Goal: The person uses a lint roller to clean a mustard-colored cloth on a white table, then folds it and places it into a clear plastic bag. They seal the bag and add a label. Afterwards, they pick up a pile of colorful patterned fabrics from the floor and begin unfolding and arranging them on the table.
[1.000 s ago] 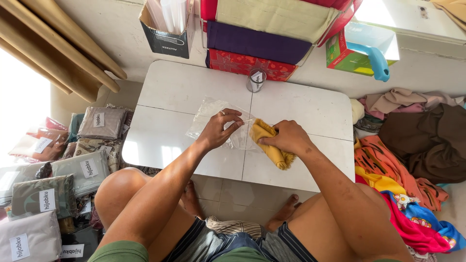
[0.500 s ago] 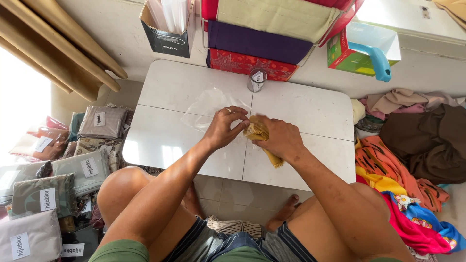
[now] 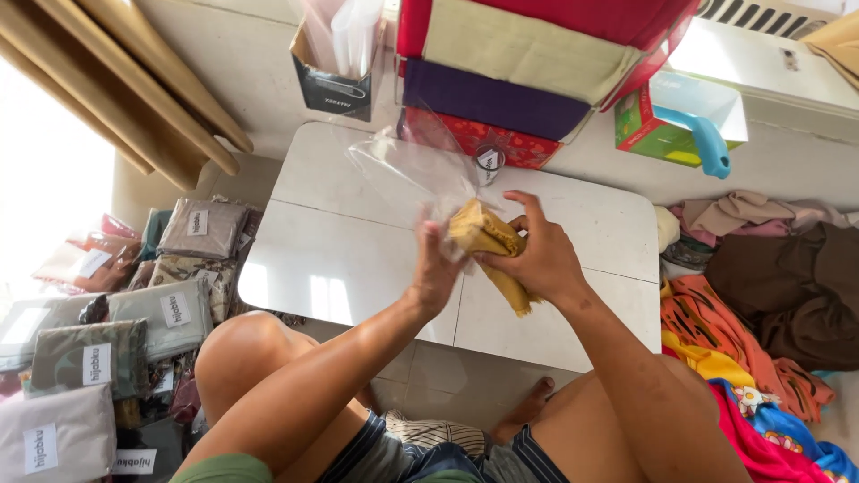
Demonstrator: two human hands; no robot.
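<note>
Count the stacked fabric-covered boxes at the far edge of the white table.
3: a red-and-cream one on top, a purple one beneath it, and a red patterned one at the bottom. More may be cut off above.

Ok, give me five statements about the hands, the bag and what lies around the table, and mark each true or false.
1. The right hand grips a folded mustard-yellow cloth. True.
2. The left hand rests flat on the white table. False: it is raised and holds the clear plastic bag at its mouth.
3. The clear plastic bag lies folded on the floor. False: it is held up above the table, next to the cloth.
4. Packed cloths with white labels lie stacked at the person's left. True.
5. Loose orange and brown clothes are heaped at the person's right. True.
</note>
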